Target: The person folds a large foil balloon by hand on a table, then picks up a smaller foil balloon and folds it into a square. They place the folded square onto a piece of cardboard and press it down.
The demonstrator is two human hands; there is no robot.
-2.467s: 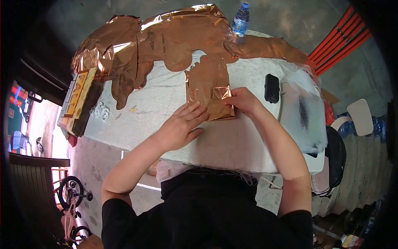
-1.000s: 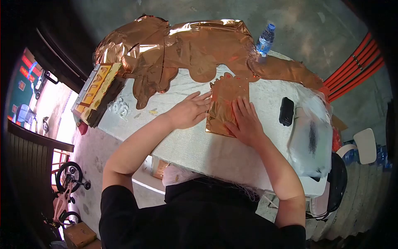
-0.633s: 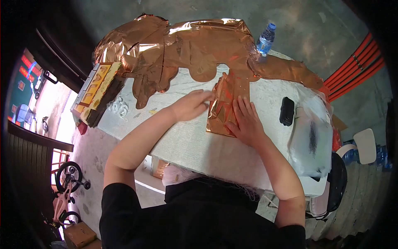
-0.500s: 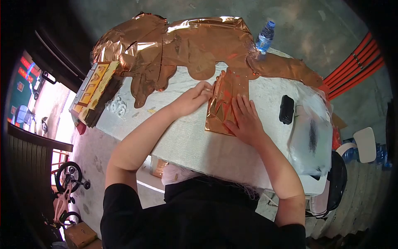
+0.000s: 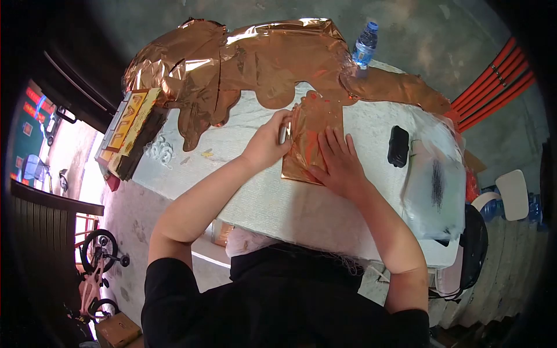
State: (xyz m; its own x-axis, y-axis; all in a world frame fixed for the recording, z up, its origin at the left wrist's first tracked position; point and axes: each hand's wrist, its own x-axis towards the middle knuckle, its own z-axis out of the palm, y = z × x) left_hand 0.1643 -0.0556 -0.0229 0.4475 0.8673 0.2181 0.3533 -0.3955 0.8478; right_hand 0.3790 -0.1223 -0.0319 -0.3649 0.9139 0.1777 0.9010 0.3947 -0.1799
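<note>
A large copper-coloured foil balloon (image 5: 278, 64), deflated, spreads across the far side of the table. One part of it, a folded strip (image 5: 304, 130), reaches toward me in the middle. At the strip's left edge, my left hand (image 5: 268, 143) has its fingers and thumb curled in, pinching the foil. My right hand (image 5: 339, 162) lies flat on the strip's lower right side, fingers stretched out. Creases run through the foil between the two hands.
A white-covered table (image 5: 255, 197) holds a black case (image 5: 398, 146), a stack of plastic bags (image 5: 435, 191), white ribbon loops (image 5: 159, 151) and a box (image 5: 127, 133) at the left. A water bottle (image 5: 365, 45) stands at the far edge. Red chairs (image 5: 493, 84) are at the right.
The folded strip looks flatter and smoother than before. My left hand has shifted slightly at its edge, with a gap now showing between fingers and thumb. My right hand still presses flat.
</note>
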